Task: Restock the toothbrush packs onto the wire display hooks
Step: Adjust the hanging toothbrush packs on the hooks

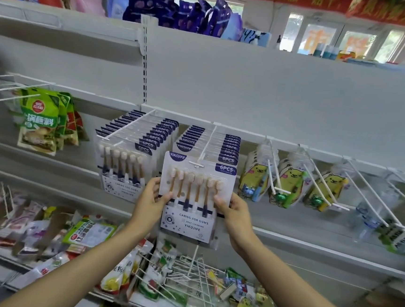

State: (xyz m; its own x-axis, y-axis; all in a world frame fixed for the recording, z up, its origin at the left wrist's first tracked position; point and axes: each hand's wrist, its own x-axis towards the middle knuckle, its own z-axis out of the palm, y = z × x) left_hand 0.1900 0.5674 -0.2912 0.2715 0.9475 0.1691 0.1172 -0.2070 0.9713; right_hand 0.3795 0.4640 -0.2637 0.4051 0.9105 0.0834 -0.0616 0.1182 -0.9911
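A white and navy toothbrush pack (192, 216) marked 6PCS is held upright at the front end of a white wire hook (207, 141). My left hand (152, 201) grips its left edge and my right hand (231, 212) grips its right edge. The pack's hang slot sits at the hook's tip. Behind it several identical packs (224, 145) hang on the same hook. To the left, a second hook (127, 128) carries a full row of the same packs (121, 168).
Green sauce pouches (42, 122) hang at the left. Yellow bear kids' toothbrush packs (289, 183) hang on hooks to the right, with long bare wire hooks (374, 193) beyond them. A lower shelf holds mixed packets (87, 231) and loose white wire hooks (193, 275).
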